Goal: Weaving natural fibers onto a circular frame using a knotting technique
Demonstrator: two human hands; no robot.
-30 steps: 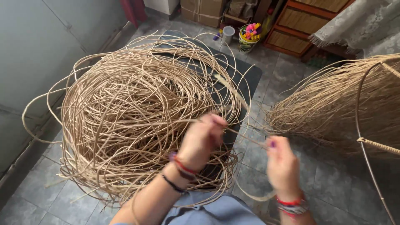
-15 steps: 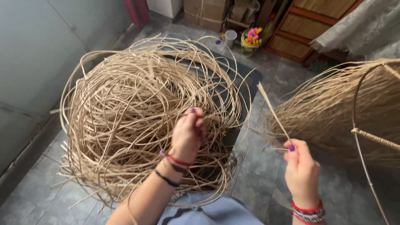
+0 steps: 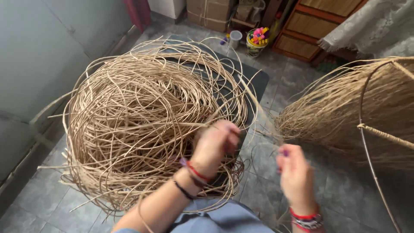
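Since half a second ago the left hand (image 3: 214, 144) has dropped lower over the near right side of the big rattan coil (image 3: 146, 121) on the tiled floor (image 3: 267, 181), while the right hand (image 3: 295, 177) has moved in toward it. A single strand (image 3: 254, 100) runs from the coil's far right edge down toward the hands. Both hands look closed around it, but blur hides the fingers, so I cannot tell the grip.
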